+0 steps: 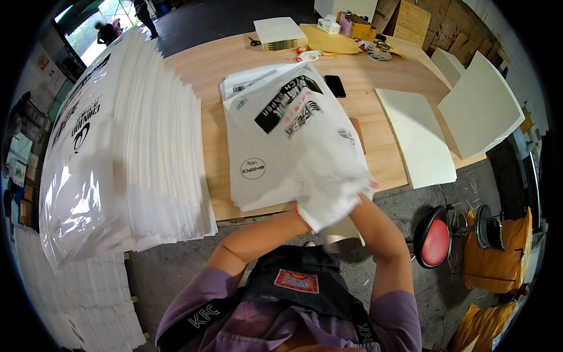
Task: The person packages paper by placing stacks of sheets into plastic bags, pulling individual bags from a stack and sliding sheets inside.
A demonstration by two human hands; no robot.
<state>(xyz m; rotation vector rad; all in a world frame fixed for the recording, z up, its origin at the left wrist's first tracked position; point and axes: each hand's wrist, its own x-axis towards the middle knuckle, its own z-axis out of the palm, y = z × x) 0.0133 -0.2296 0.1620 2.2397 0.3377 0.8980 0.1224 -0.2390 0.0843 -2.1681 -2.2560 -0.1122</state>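
Printed white plastic bags (261, 138) lie in a flat pile at the middle of the table's near edge. My left hand (326, 208), which seems to be in a white glove with a red cuff edge, reaches across the pile's lower right corner. Just right of it my right hand (368, 189) meets the same corner, mostly hidden by white material. Motion smears both hands and the bag corner, so their fingers cannot be made out. Below them a cream sheet edge (343, 230) shows under the table's edge.
A tall stack of filled, clear-wrapped packs (158, 141) stands at the left. On the wooden table (205, 64) are a black phone (335, 86), a paper stack (280, 32), tape (309, 56) and gloves (380, 54). Cream sheets (417, 135) lie right, near a red-seated stool (435, 237).
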